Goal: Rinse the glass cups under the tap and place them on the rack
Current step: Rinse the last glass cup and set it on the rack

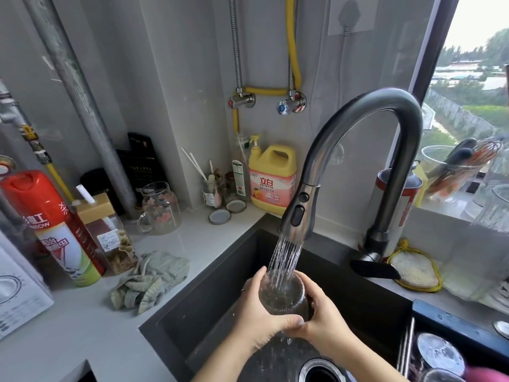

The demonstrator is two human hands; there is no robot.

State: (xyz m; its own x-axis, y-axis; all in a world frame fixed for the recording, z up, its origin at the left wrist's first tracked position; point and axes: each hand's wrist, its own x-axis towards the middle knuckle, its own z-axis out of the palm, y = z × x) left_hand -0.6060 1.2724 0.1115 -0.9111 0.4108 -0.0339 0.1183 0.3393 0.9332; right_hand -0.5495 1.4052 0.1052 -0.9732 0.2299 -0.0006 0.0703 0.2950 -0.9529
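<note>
Glass cup [282,295]: mouth up under the tap [300,213] spray head, long axis near vertical, top leaning slightly toward the spray. Clear, smooth, round-walled, wet; thin water streams fall into the mouth. It's held over the dark matte sink [220,299], above the steel drain [321,372]. Left hand [256,312] wraps the left wall, fingers [260,277] curled on the glass, thumb across the lower front. Right hand [327,321] grips the right wall, fingers [308,279] curled likewise. Crumpled grey cloth [148,279] lies on the pale surface [82,326] left of the sink.

left hand [261,307] fingers curled, gripping glass cup [281,296] | right hand [322,321] curled on opposite side | forearms converge from below
</note>
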